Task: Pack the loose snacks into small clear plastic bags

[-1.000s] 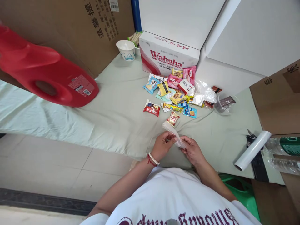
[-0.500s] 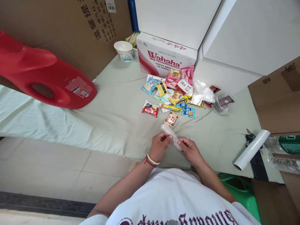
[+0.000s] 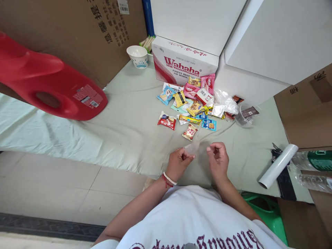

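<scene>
My left hand [image 3: 178, 162] is closed, pinching a thin clear plastic bag [image 3: 192, 148] between thumb and fingers. The bag fans out limply above the fingertips, over the cloth. To its right, my right hand [image 3: 218, 160] is raised with fingers curled in and the thumb close to the index finger. A small gap separates it from the visible part of the bag, and whether anything is in its fingers I cannot make out. Just beyond the hands lie a cream-and-red snack packet [image 3: 190, 132], a red-and-white packet [image 3: 166, 120] and a blue packet [image 3: 209, 125].
Several more wrapped snacks [image 3: 195, 108] pile up before a Wahaba-style carton [image 3: 185, 65]. A crumpled clear bag [image 3: 225, 102] and clear tub [image 3: 240, 119] lie right of them. A paper cup [image 3: 137, 57], red jug [image 3: 62, 83], white roll [image 3: 278, 166] and plastic bottles [image 3: 315, 181] stand around.
My right hand has come off the visible part of the bag, moving right and up. The bag, stretched long between both hands before, is now bunched and fanned at my left hand.
</scene>
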`<state>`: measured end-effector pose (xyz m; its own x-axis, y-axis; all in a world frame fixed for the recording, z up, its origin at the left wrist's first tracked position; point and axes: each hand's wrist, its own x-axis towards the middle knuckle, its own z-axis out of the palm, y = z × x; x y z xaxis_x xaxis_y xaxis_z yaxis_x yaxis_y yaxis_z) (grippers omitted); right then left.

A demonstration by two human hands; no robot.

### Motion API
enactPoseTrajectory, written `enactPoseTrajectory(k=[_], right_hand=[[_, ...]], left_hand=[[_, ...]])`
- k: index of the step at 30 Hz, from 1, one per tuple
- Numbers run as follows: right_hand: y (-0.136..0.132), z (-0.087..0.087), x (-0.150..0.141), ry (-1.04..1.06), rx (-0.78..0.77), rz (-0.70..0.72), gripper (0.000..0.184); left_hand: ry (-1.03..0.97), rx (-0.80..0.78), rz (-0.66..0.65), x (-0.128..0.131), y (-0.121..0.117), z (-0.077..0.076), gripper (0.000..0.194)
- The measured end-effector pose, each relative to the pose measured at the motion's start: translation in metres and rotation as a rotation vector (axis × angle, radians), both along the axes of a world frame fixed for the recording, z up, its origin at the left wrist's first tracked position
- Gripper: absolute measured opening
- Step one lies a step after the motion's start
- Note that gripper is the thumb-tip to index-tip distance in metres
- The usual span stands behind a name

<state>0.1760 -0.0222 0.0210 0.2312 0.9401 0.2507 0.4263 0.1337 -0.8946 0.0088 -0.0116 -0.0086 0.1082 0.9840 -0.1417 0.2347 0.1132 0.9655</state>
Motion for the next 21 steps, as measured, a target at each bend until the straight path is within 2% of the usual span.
enactPoseTrajectory(k=[3, 4, 6, 9, 13, 16, 21], right_hand=[[-0.001, 0.003, -0.006, -0.050, -0.086, 0.295, 0.015], [0.000, 0.002, -0.009, -0.016, -0.150, 0.375, 0.017], [0.005, -0.002, -0.014, 0.164, -0.301, 0.437, 0.020], [0.011, -0.007, -0.017, 0.499, -0.508, 0.422, 0.025], [0.013, -0.007, -0.017, 0.700, -0.630, 0.369, 0.032], [0.011, -0.003, -0.018, 0.750, -0.647, 0.352, 0.033], [0.010, 0.001, -0.016, 0.744, -0.569, 0.254, 0.031]], left_hand=[[0.021, 0.025, -0.014, -0.002, 0.000, 0.000, 0.028], [0.032, 0.047, -0.024, -0.002, 0.000, 0.000, 0.024], [0.022, 0.073, -0.028, -0.001, -0.001, 0.001, 0.020], [-0.135, 0.002, -0.034, -0.005, 0.000, 0.003, 0.034], [-0.444, -0.138, -0.078, -0.014, -0.001, 0.001, 0.050], [-0.618, -0.205, -0.021, -0.018, -0.001, -0.004, 0.053], [-0.789, -0.347, 0.121, -0.022, 0.003, -0.006, 0.051]])
